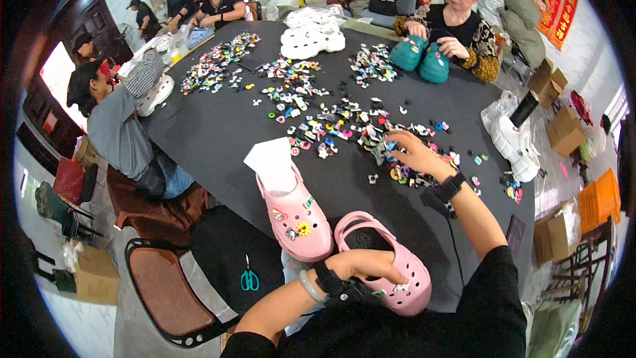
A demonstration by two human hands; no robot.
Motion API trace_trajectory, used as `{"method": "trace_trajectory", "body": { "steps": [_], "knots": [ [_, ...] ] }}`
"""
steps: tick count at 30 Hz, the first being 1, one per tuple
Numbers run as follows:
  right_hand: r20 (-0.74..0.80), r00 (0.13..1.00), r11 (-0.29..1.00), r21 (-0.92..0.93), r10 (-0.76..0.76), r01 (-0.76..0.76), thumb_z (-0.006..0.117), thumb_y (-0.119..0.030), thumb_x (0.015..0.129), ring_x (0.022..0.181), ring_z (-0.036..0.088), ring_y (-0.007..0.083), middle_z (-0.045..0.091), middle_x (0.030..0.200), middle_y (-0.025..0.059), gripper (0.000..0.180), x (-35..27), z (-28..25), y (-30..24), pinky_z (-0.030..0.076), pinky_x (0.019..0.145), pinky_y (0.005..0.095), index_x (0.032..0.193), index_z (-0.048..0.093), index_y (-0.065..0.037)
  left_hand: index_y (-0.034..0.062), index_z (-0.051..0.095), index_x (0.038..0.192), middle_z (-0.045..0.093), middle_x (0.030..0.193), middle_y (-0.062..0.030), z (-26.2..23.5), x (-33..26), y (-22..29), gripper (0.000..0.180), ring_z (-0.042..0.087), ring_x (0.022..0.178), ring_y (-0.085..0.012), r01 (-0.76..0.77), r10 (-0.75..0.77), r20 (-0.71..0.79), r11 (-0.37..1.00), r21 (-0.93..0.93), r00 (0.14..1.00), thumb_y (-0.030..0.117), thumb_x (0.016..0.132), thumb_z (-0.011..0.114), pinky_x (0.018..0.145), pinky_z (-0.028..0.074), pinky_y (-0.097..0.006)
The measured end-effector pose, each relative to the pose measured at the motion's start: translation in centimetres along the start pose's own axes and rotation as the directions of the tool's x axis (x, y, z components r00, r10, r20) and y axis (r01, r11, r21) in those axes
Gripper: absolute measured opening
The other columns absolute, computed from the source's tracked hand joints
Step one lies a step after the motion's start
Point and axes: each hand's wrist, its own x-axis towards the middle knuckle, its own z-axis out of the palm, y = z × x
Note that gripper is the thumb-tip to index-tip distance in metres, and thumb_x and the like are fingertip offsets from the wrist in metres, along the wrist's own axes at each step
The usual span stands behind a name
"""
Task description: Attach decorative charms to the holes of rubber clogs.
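Observation:
A pink clog (409, 290) lies near the table's front edge, with my left hand (370, 266) closed on its upper, fingers by a small white charm. Its strap stands up toward the far side. To its left rests the matching pink clog (308, 233), with several charms on its upper, a yellow sun-like one among them, and white paper (272, 166) sticking out of its opening. My right hand (421, 157) reaches over a heap of small colourful shoe charms (404, 174). Its fingers are apart and curved, fingertips at the charms; nothing held shows between them.
More charm heaps (222, 59) spread across the black table (212, 129). White clogs (313, 34) are piled at the far side; another white pair (519, 149) stands right. Opposite, a person holds green clogs (434, 65). Teal scissors (249, 280) lie left of me. Another person (122, 126) sits left.

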Motion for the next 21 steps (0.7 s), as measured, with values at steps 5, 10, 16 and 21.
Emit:
{"method": "trace_trajectory", "body": {
  "steps": [5,10,16,21],
  "knots": [
    [0.419,0.904,0.96,0.21,0.081,-0.184,0.058,-0.017,0.089,0.107,0.06,0.0277,0.055,0.129,0.0153,0.05,0.1,3.3,-2.4,0.046,0.096,0.0357,0.136,0.044,-0.006,0.0002,0.058,0.122,0.064,0.115,-0.0045,0.7,-1.0,1.7,0.041,0.057,0.103,-0.0128,0.01,-0.01,-0.037,1.0,0.012,0.999,0.022,0.088,0.065,0.092,0.045,-0.028],
    [0.333,0.894,0.942,0.047,0.298,-0.332,0.057,-0.014,0.09,0.101,0.06,0.0228,0.053,0.123,0.0167,0.052,2.4,3.5,0.3,0.054,0.079,0.0333,0.139,0.042,-0.008,0.0017,0.059,0.122,0.064,0.115,-0.0035,0.9,-1.0,1.9,0.041,0.057,0.102,-0.0119,-0.055,0.054,-0.039,0.998,-0.013,0.998,0.023,0.088,0.066,0.09,0.045,-0.028],
    [0.051,0.891,0.891,0.014,0.452,-0.453,0.055,-0.006,0.086,0.101,0.057,0.0182,0.051,0.114,0.013,0.047,4.1,1.3,5.1,0.055,0.067,0.0311,0.133,0.049,-0.005,-0.0015,0.058,0.118,0.064,0.107,-0.0024,0.9,-1.3,1.4,0.038,0.057,0.094,-0.0098,-0.05,0.044,-0.076,0.996,-0.072,0.996,0.015,0.085,0.067,0.085,0.046,-0.026],
    [-0.254,0.883,0.919,0.089,0.393,-0.384,0.051,-0.003,0.083,0.09,0.062,0.0198,0.059,0.119,0.0143,0.043,2.7,-1.3,4.4,0.054,0.07,0.0309,0.127,0.055,-0.007,0.0027,0.06,0.119,0.065,0.109,-0.0018,0.7,-1.1,1.2,0.038,0.057,0.098,-0.011,0.002,-0.003,-0.052,1.0,-0.021,0.999,0.023,0.088,0.066,0.088,0.045,-0.027]
  ]
}}
